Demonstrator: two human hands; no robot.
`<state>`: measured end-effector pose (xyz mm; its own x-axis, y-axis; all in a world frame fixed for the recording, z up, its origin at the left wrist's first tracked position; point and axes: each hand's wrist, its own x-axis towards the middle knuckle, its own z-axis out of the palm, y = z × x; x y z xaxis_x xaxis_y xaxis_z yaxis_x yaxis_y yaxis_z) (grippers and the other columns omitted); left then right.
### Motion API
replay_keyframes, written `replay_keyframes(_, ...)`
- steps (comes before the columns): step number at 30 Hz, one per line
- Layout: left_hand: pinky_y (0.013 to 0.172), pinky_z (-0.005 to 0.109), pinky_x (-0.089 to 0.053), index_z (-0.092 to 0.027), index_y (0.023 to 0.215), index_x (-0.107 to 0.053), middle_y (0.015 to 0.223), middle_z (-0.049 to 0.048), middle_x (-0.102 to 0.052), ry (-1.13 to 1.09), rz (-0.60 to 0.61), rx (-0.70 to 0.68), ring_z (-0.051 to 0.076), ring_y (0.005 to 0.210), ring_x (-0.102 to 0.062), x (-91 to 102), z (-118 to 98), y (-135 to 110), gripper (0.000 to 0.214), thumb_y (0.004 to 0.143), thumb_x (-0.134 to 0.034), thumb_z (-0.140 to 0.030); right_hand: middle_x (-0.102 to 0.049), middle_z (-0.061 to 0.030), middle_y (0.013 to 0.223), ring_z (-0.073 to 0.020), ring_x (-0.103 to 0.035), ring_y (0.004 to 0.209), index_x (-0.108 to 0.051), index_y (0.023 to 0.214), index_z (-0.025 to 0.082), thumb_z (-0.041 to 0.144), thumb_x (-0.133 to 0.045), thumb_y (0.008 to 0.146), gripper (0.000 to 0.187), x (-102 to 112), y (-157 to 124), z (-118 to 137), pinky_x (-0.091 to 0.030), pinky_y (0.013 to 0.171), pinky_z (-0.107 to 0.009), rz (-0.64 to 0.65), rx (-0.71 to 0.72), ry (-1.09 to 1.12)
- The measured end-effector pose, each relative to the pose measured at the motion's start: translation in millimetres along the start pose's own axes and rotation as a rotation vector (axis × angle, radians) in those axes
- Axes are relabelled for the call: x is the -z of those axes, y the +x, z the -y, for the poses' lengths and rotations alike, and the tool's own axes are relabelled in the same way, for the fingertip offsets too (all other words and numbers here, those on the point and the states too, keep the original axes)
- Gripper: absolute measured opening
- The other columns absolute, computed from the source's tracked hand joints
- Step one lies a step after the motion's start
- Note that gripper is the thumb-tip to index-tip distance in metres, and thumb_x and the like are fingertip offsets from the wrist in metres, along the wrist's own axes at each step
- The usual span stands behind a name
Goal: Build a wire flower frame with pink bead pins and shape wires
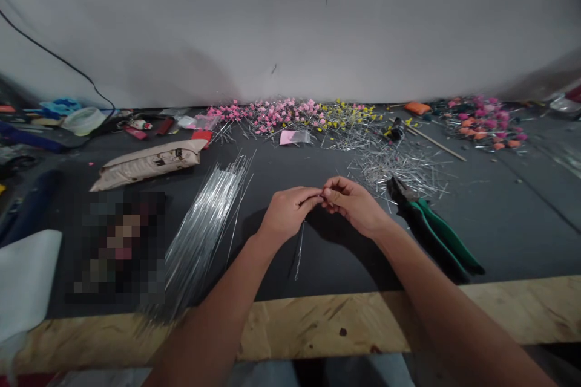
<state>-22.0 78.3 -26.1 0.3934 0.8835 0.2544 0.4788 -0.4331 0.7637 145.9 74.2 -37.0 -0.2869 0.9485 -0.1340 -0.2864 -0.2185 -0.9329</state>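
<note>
My left hand (288, 213) and my right hand (353, 204) meet fingertip to fingertip above the dark work surface, both closed in a pinch. A thin twisted wire (298, 254) runs down from beneath my left hand, and its upper end is hidden by the fingers. Whatever small thing lies between the fingertips is too covered to name. To the left lies a thick bundle of straight silver wires (204, 217). On the right, green-handled pliers (436, 233) rest beside my right forearm, their jaws against a pile of short cut wires (394, 166).
Along the wall lie wire stems with pink tips (281, 112), yellow tips (351, 115) and magenta and orange tips (492, 121). A wooden stick (438, 144) is at the right. A beige wrapped packet (149, 163) and a white container (28, 281) are at the left. A wooden edge (336, 326) runs along the front.
</note>
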Motion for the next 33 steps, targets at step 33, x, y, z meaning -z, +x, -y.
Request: replay_keyframes(33,0.053,0.025,-0.056,-0.015,0.091,-0.054,0.079,0.0046,-0.065,-0.538,-0.296,0.267,0.015,0.068,-0.066,-9.4,18,3,0.018,0.082,-0.052,-0.031,-0.060,0.0001,0.066,-0.0135,-0.053,0.060,-0.062,0.076,0.019,0.035,-0.062,0.069,0.018,20,3,4,-0.038,0.056,-0.025,-0.389,0.113,-0.754)
